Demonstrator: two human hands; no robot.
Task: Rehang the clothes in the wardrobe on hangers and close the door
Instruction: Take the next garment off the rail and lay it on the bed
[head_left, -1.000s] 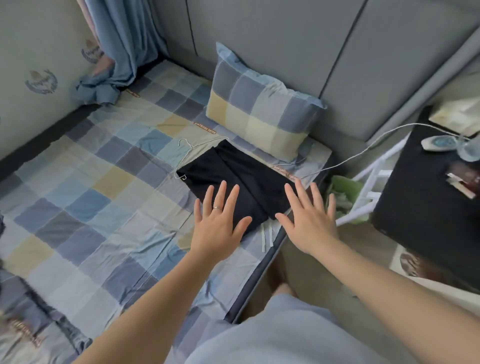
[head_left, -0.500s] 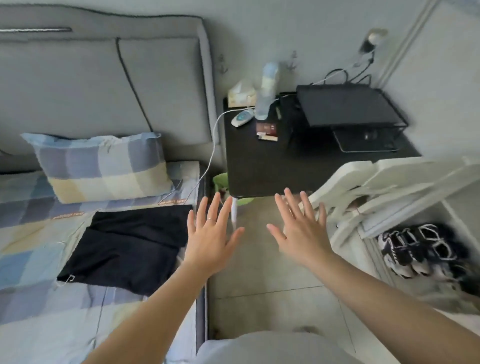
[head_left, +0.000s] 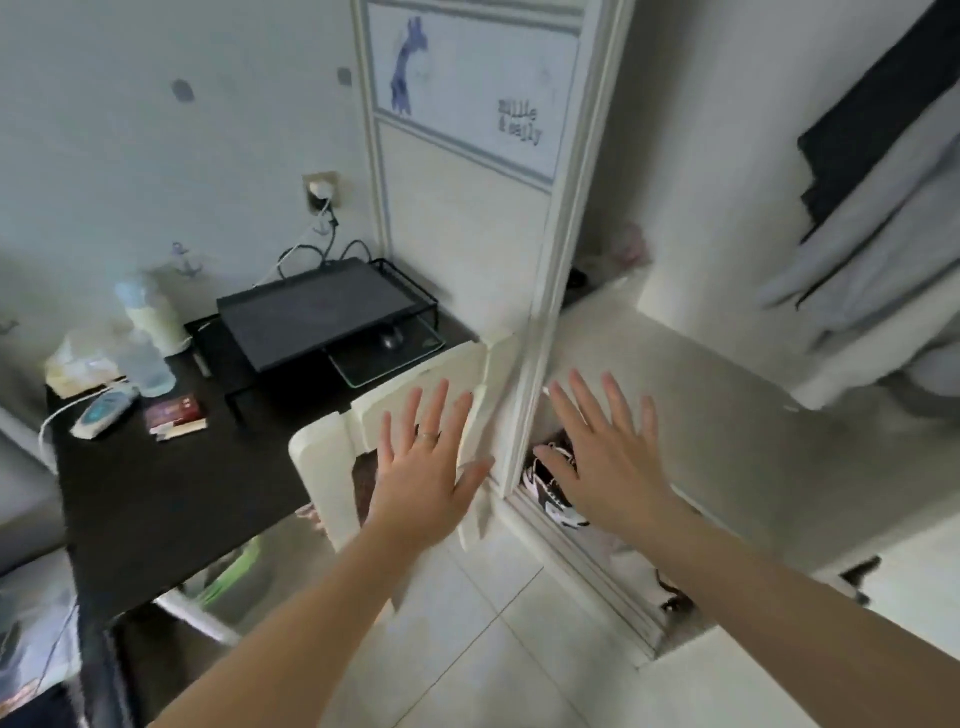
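A white wardrobe stands open ahead, its door (head_left: 467, 171) with a printed panel to the left of the opening. Light and dark clothes (head_left: 872, 270) hang inside at the upper right, above a white shelf (head_left: 701, 405). My left hand (head_left: 423, 478) is raised with fingers spread in front of a white chair back, holding nothing. My right hand (head_left: 605, 462) is spread the same way before the lower wardrobe compartment, also holding nothing. The black garment and the bed are out of view.
A white chair (head_left: 332, 467) stands just ahead of my left hand. A black desk (head_left: 171, 493) at left carries a black wire rack (head_left: 322, 306), bottles and small items. Sneakers (head_left: 550, 493) sit in the wardrobe bottom. Pale floor tiles (head_left: 493, 649) lie below.
My view swung right from the bed with the black garment, past the desk, to the open wardrobe. Both hands stayed raised and spread, holding nothing.
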